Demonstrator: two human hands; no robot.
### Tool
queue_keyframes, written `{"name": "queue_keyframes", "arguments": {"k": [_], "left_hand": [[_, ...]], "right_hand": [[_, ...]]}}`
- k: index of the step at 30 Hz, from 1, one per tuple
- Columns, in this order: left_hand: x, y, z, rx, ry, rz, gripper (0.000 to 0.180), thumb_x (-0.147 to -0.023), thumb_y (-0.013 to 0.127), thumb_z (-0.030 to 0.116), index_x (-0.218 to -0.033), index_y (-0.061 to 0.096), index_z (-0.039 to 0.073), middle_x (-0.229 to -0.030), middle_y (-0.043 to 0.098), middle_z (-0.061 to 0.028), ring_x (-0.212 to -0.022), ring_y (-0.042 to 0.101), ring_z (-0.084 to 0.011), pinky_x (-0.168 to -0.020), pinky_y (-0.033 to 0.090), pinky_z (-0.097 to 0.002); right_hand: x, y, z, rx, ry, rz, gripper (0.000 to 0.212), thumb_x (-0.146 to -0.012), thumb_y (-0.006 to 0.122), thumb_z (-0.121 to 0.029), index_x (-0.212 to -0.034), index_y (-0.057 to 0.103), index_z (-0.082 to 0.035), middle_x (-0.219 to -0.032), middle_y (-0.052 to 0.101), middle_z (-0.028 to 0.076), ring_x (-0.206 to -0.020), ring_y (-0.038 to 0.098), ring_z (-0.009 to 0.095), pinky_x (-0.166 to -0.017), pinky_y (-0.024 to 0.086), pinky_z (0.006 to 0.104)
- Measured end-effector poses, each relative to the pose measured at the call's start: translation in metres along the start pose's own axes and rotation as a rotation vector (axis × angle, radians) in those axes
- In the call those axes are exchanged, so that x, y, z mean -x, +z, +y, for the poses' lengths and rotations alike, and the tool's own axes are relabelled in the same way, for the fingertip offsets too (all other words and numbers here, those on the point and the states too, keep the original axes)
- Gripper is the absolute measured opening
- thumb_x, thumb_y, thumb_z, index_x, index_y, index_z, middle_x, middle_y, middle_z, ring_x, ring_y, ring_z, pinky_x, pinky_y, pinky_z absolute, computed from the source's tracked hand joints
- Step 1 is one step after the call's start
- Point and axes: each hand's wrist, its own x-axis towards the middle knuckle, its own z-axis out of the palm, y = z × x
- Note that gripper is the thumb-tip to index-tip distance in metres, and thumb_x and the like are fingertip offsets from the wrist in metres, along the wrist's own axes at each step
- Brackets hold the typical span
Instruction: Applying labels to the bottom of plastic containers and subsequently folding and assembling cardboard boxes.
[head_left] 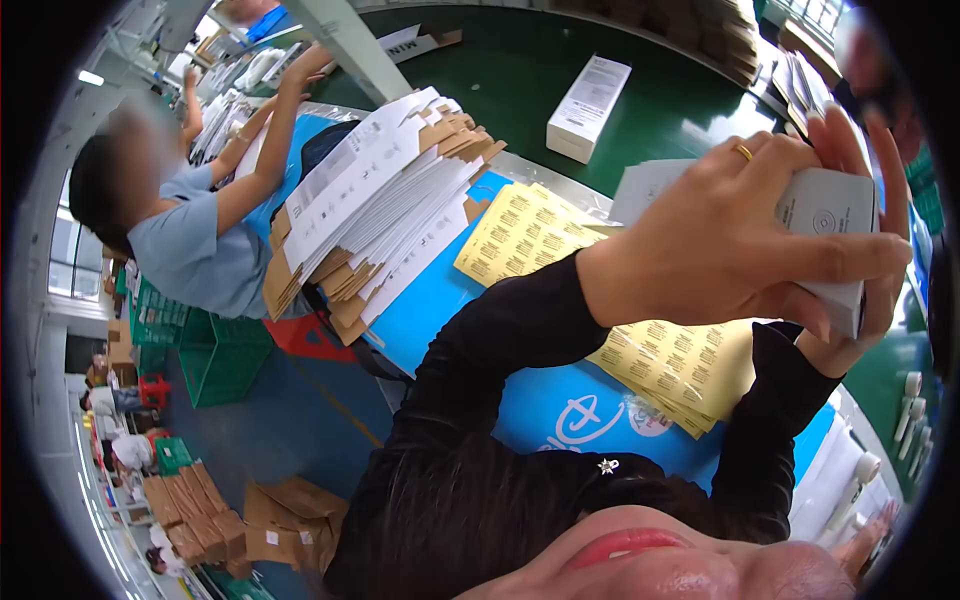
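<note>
Above the right part of the table, I hold a small white carton between both hands. My left hand, with a ring on one finger, reaches across the carton's near side and grips it. My right hand is wrapped round the carton's far right side, its fingers pointing up. Part of the carton is hidden behind my left hand. Beneath my arms lie yellow sheets of printed labels on a blue table cover. More yellow label sheets are beside my left forearm.
To the left leans a thick stack of flattened white cartons. A closed white box stands on the green conveyor. A co-worker in a light blue shirt works at left. Green crates and brown boxes are on the floor.
</note>
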Motion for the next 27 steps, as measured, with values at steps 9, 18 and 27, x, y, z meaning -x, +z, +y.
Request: {"name": "queue_keyframes", "arguments": {"k": [9, 18, 27], "left_hand": [[0.002, -0.018, -0.003, -0.136, 0.06, -0.1, 0.043, -0.075, 0.049, 0.06, -0.116, 0.054, 0.049, -0.096, 0.048, -0.0111, -0.07, 0.046, -0.0232, -0.063, 0.043, -0.0329], [0.003, -0.024, -0.001, -0.122, 0.155, -0.128, 0.042, -0.071, 0.054, 0.058, -0.113, 0.055, 0.052, -0.103, 0.05, -0.008, -0.078, 0.05, -0.024, -0.066, 0.043, -0.0322], [0.007, -0.015, -0.057, -0.323, 0.337, 0.001, 0.047, -0.071, 0.066, 0.046, -0.116, 0.054, 0.049, -0.117, 0.047, -0.006, -0.103, 0.045, -0.026, -0.09, 0.032, -0.0453]], "right_hand": [[0.001, -0.006, 0.004, 0.22, 0.106, -0.179, 0.085, -0.075, 0.051, -0.072, -0.131, 0.04, -0.009, -0.125, 0.047, 0.013, -0.121, 0.043, 0.036, -0.102, 0.037, 0.0467], [0.01, -0.014, 0.002, 0.225, -0.149, -0.295, 0.078, -0.074, 0.061, -0.062, -0.129, 0.041, -0.01, -0.123, 0.048, 0.012, -0.12, 0.044, 0.034, -0.098, 0.041, 0.0454], [-0.01, -0.022, 0.019, 0.354, 0.004, -0.345, 0.068, -0.08, 0.066, -0.045, -0.134, 0.04, -0.013, -0.137, 0.043, 0.012, -0.128, 0.038, 0.033, -0.102, 0.036, 0.0484]]}}
